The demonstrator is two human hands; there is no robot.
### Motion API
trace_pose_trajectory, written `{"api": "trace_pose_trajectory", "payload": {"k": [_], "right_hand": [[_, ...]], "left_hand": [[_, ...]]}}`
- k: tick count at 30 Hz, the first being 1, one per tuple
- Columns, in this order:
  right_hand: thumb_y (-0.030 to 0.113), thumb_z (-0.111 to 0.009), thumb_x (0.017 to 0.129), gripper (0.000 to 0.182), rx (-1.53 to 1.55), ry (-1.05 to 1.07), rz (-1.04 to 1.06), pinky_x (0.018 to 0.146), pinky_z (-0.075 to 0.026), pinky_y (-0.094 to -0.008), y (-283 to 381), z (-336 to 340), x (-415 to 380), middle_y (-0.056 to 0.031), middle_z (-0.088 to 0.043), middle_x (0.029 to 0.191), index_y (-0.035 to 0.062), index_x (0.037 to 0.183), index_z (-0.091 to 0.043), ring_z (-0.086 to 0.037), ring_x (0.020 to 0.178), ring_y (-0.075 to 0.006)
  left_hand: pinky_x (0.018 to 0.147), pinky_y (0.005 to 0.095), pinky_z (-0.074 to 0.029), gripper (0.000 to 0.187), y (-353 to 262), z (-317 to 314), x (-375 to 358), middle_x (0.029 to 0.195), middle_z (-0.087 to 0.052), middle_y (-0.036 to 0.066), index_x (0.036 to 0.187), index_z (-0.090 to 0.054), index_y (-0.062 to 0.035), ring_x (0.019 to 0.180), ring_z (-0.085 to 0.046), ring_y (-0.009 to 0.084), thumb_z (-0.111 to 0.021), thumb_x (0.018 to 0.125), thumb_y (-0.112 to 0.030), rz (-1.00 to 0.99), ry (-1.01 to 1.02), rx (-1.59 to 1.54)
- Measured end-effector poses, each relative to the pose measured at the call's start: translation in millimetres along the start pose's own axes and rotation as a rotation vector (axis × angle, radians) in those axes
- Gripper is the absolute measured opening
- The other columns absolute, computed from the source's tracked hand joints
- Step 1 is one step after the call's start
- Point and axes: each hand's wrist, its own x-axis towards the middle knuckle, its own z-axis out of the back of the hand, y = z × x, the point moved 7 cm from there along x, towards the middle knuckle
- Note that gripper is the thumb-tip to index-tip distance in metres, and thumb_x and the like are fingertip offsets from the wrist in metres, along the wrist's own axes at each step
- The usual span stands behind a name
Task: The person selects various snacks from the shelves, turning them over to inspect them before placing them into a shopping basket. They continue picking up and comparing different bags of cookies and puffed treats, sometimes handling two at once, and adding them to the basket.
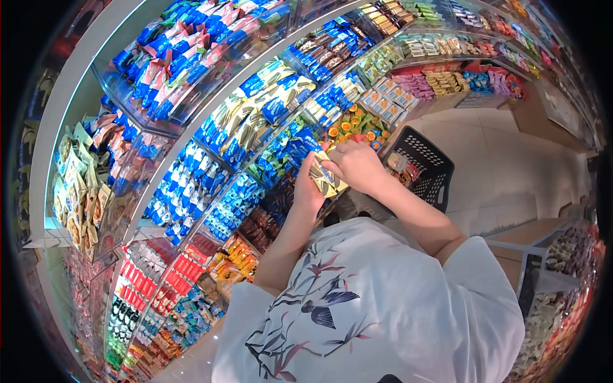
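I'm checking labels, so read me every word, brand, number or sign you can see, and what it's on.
No text here is clear enough to quote.
Yellow packet in the left hand: too small.
Blue-and-white packets: too small.
Red-and-white packets: too small.
Shirt: printed pattern, no words visible.

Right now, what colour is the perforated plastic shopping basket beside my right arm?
The perforated plastic shopping basket is black, seen best in the head view.
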Motion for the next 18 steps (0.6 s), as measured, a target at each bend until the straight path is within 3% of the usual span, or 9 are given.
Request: {"api": "trace_pose_trajectory", "payload": {"k": [4, 5, 8, 10, 11, 14, 16, 18], "right_hand": [[0.034, -0.06, 0.086, 0.027, -0.01, 0.001, 0.055, 0.068, -0.048, -0.0383, 9.0, -3.6, 16.7, -0.0078, -0.059, 0.08, 0.0078, 0.091, -0.065, -0.06, 0.077, -0.026], [0.034, -0.06, 0.085, 0.027, 0.004, -0.01, 0.064, 0.069, -0.048, -0.0375, 9.4, -5.9, 20.2, -0.0075, -0.058, 0.081, 0.0072, 0.091, -0.064, -0.06, 0.078, -0.025], [0.03, -0.059, 0.087, 0.024, 0.129, 0.019, 0.056, 0.07, -0.048, -0.0392, 4.7, -12.9, 26.3, -0.0089, -0.056, 0.083, 0.0075, 0.092, -0.063, -0.06, 0.08, -0.027], [0.029, -0.058, 0.088, 0.023, 0.248, 0.068, 0.025, 0.07, -0.049, -0.0409, -6.1, -7.1, 35.3, -0.01, -0.056, 0.082, 0.0074, 0.093, -0.063, -0.06, 0.081, -0.0289], [0.027, -0.055, 0.09, 0.025, 0.265, 0.156, -0.046, 0.07, -0.049, -0.0407, -20.7, -3.7, 40.9, -0.0124, -0.057, 0.088, 0.0098, 0.106, -0.063, -0.06, 0.084, -0.0322], [0.029, -0.055, 0.091, 0.03, 0.14, -0.061, -0.13, 0.078, -0.05, -0.0424, -88.5, 4.5, 65.9, -0.0132, -0.062, 0.101, 0.0099, 0.113, -0.062, -0.062, 0.092, -0.0325], [0.028, -0.059, 0.089, 0.035, 0.233, 0.022, -0.322, 0.085, -0.049, -0.0422, -133.6, 14.1, 91.0, -0.0143, -0.06, 0.108, 0.0087, 0.118, -0.058, -0.06, 0.1, -0.0334], [0.028, -0.063, 0.086, 0.04, 0.186, -0.05, -0.179, 0.086, -0.048, -0.0429, -161.9, 11.1, 114.6, -0.0143, -0.059, 0.113, 0.0104, 0.121, -0.056, -0.058, 0.102, -0.0337]], "left_hand": [[0.085, 0.0329, -0.049, 0.037, -7.4, 23.1, 5.9, 0.109, -0.063, 0.005, 0.123, -0.053, -0.0066, 0.096, -0.062, 0.0158, -0.048, 0.097, -0.033, -0.075, -0.031, -0.038], [0.083, 0.0338, -0.051, 0.027, -6.9, 54.9, 13.4, 0.104, -0.064, 0.004, 0.112, -0.057, -0.0085, 0.093, -0.063, 0.0169, -0.053, 0.095, -0.03, -0.101, -0.099, -0.018], [0.08, 0.0329, -0.053, 0.029, -16.7, 30.1, -0.1, 0.099, -0.065, 0.004, 0.114, -0.057, -0.0039, 0.089, -0.064, 0.0151, -0.056, 0.093, -0.024, -0.111, -0.124, -0.043], [0.081, 0.0333, -0.052, 0.027, -17.2, 42.0, 1.3, 0.101, -0.065, 0.005, 0.113, -0.058, -0.0064, 0.09, -0.064, 0.0178, -0.056, 0.093, -0.026, -0.107, -0.155, -0.035], [0.082, 0.034, -0.052, 0.029, -17.6, 46.8, 1.9, 0.104, -0.065, 0.006, 0.115, -0.057, -0.0057, 0.091, -0.064, 0.0184, -0.057, 0.093, -0.025, -0.116, -0.171, -0.019], [0.085, 0.0364, -0.051, 0.033, -16.3, 45.5, -1.5, 0.113, -0.063, 0.006, 0.121, -0.055, -0.0043, 0.099, -0.061, 0.0214, -0.058, 0.092, -0.021, -0.161, -0.241, -0.043], [0.087, 0.0375, -0.05, 0.034, -17.0, 37.1, -6.4, 0.114, -0.062, 0.006, 0.123, -0.054, -0.0038, 0.102, -0.06, 0.0221, -0.057, 0.092, -0.019, -0.192, -0.183, -0.055], [0.089, 0.0386, -0.049, 0.035, -12.4, 32.9, -9.4, 0.115, -0.061, 0.008, 0.123, -0.053, -0.0015, 0.103, -0.06, 0.023, -0.055, 0.092, -0.015, -0.164, -0.227, -0.082]]}}
